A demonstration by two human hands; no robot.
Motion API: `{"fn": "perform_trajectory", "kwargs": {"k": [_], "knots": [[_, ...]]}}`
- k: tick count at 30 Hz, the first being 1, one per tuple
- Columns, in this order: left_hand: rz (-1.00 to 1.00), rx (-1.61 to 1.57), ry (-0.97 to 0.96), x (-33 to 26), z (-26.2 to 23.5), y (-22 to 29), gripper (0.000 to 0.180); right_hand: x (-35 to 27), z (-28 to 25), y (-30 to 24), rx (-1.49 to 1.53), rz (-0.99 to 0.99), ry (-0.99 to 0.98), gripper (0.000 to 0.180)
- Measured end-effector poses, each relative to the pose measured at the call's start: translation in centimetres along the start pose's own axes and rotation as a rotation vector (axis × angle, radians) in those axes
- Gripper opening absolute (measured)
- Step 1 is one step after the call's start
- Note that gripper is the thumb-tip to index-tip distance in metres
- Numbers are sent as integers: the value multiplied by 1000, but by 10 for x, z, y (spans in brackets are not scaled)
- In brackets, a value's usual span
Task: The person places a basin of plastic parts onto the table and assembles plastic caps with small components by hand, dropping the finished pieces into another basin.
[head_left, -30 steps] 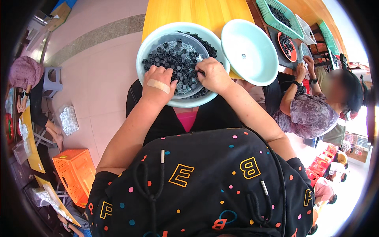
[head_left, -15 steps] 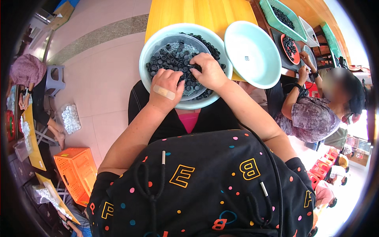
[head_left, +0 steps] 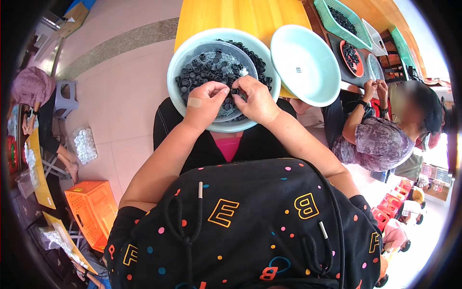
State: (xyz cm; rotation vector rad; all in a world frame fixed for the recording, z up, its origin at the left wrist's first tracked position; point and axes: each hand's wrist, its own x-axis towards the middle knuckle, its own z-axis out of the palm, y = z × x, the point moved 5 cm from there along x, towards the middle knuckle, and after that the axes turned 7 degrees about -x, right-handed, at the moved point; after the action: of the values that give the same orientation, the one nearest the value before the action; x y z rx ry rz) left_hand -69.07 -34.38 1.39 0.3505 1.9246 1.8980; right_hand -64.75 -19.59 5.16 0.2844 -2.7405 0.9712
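Observation:
My left hand (head_left: 202, 107), with a plaster near the thumb, is closed in a pinch above the bowl; whatever it grips is too small to make out. Close beside it, my right hand (head_left: 256, 101) pinches a small black cap (head_left: 235, 91) between thumb and fingers. Beneath both hands, a clear grey bowl (head_left: 186, 57) holds many loose black caps (head_left: 204, 74) and thin pale translucent pieces (head_left: 211, 59). That bowl sits inside a larger mint-green basin (head_left: 174, 62), where more black caps (head_left: 262, 67) lie along the right side.
An empty-looking mint basin (head_left: 308, 62) stands at the right on the yellow table (head_left: 240, 14). Farther right, a co-worker (head_left: 375, 139) works beside a red plate (head_left: 348, 67) of black parts and a green basket (head_left: 337, 29). An orange crate (head_left: 91, 212) stands on the floor at left.
My hands have come together above the bowl. The left thumb and fingers have closed into a pinch, and the right hand has turned with a black cap at its fingertips.

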Motion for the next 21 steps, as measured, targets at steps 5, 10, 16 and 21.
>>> {"fn": "perform_trajectory", "kwargs": {"k": [5,10,16,21], "knots": [[-114,-125,48,-2,-5,5,17,0,-8,-9,-39,-135,143,31],[-244,-300,-88,-3,10,12,19,-1,-8,-7,228,88,43,22],[106,272,-48,8,4,18,18,-12,-17,47,500,418,191,17],[395,751,-173,-4,18,10,21,-22,-11,47,518,433,181,16]]}}
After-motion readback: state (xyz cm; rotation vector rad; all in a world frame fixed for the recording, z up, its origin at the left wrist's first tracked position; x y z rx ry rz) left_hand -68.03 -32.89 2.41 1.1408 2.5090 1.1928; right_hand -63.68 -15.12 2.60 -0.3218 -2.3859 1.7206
